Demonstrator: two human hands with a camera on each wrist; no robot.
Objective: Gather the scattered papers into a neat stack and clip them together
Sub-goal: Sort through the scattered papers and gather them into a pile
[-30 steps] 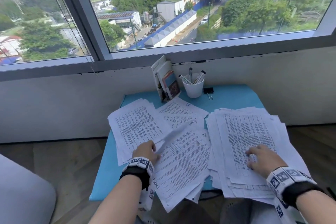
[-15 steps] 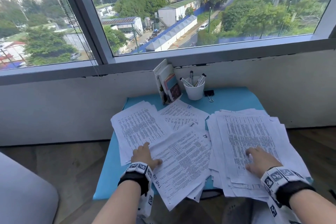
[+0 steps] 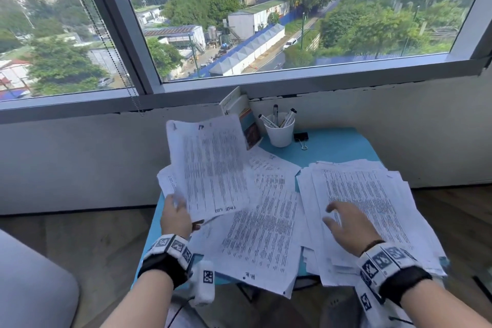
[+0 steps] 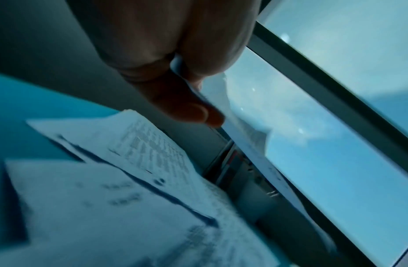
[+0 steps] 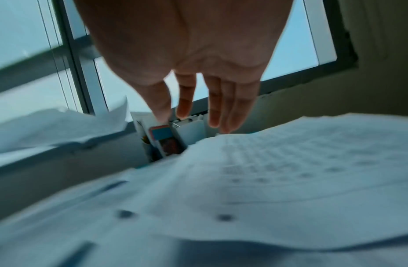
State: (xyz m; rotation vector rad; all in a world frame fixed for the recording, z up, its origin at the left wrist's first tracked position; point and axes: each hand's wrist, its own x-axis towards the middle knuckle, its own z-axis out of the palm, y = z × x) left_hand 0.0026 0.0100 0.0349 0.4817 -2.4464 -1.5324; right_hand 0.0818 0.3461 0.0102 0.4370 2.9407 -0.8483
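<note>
A bundle of printed sheets (image 3: 210, 168) is held up off the blue table (image 3: 343, 145) by the left hand (image 3: 175, 217), pinched at the lower left corner between thumb and fingers, the pages raised nearly upright and tilted toward the window. In the left wrist view the thumb (image 4: 182, 101) is seen pressed on the paper edge, blurred. The right hand (image 3: 346, 226) is held flat with fingers spread and straight over the large rough pile (image 3: 372, 194) on the right side of the table; nothing is gripped. From the right wrist view the fingertips (image 5: 187, 110) look lifted just off the pile; contact cannot be told for sure. The 2 hands are well apart.

More loose sheets (image 3: 266, 234) are left on the table between the hands, overlapping and skewed, 1 hanging over the near edge. A further sheet (image 3: 269, 168) lies behind them, toward the cup. The black binder clip (image 3: 301, 137) is lying on the bare table at the back, just right of the white cup (image 3: 280, 132), not on any paper. Several markers (image 3: 275, 114) are stood in the cup. Upright booklets (image 3: 246, 120) are leaned against the wall to the left of the cup, partly hidden by the raised sheets.
</note>
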